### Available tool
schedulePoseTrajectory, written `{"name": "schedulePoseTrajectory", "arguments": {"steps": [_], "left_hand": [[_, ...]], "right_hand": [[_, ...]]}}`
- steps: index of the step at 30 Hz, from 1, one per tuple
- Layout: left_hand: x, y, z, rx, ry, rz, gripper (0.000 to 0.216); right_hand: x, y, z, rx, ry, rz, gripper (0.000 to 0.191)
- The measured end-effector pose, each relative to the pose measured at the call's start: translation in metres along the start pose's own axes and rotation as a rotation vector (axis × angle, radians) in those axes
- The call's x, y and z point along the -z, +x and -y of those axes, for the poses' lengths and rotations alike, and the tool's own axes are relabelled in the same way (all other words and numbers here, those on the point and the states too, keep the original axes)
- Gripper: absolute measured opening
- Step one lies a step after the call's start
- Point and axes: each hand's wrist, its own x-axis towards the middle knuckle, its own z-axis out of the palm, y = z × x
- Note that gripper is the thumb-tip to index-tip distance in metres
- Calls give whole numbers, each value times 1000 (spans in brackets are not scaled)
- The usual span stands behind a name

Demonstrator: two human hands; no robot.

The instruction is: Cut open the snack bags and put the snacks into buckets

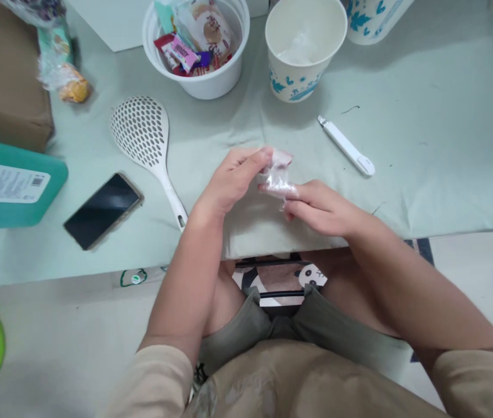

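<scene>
A small snack in a clear plastic wrapper (279,173), pinkish at its top, is held just above the near edge of the table (424,162). My left hand (234,179) pinches its upper end with fingertips closed. Fingers of my right hand (318,204) are pressed on the lower end of the wrapper. Both hands touch the same wrapper.
A white bowl (202,81) of wrapped snacks and a paper cup (301,52) with blue print stand behind my hands. A white slotted spoon (144,139), a phone (102,210), a white pen-like tool (345,145), a teal container (11,186) and a cardboard box (2,75) lie around.
</scene>
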Motion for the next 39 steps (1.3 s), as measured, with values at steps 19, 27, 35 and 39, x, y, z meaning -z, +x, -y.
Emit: {"name": "schedulePoseTrajectory", "arguments": {"steps": [19,27,35,39], "left_hand": [[-11,-3,-5,-18,57,127,63],[-16,3,5,-143,151,99,52],[-13,1,8,-43,157,157,56],[-10,3,7,-70,153,87,52]], "right_hand": [[-1,2,-4,-161,-4,-299,19],[-2,5,-4,-261,680,-250,21],[-5,9,-4,-265,562,-149,26],[-7,11,-5,-197,552,-206,29]]}}
